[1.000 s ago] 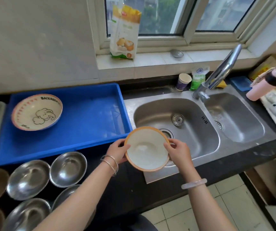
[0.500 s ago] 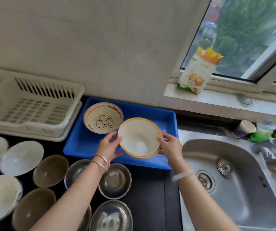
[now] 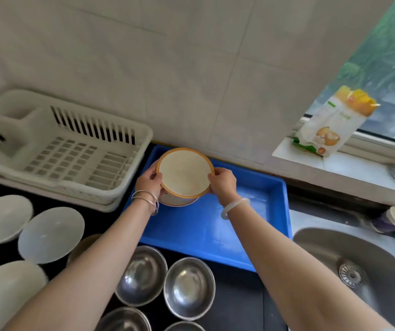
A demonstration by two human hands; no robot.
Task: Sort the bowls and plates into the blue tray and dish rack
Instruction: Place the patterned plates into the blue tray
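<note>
I hold a cream bowl with an orange rim (image 3: 184, 172) over the far left corner of the blue tray (image 3: 218, 225). My left hand (image 3: 149, 181) grips its left edge and my right hand (image 3: 222, 181) grips its right edge. Directly under it sits another bowl (image 3: 178, 202), mostly hidden, with only its lower rim showing. Whether the two bowls touch is unclear. The white dish rack (image 3: 67, 151) stands to the left of the tray and holds nothing that I can see.
Several steel bowls (image 3: 188, 284) stand on the black counter in front of the tray. White plates (image 3: 50, 235) and bowls lie at the left. The steel sink (image 3: 359, 271) is at the right, a food bag (image 3: 330, 125) on the window sill.
Both hands carried the orange-rimmed bowl from above the sink leftward to the tray's far left corner, over the elephant bowl. My view swung left with it.
</note>
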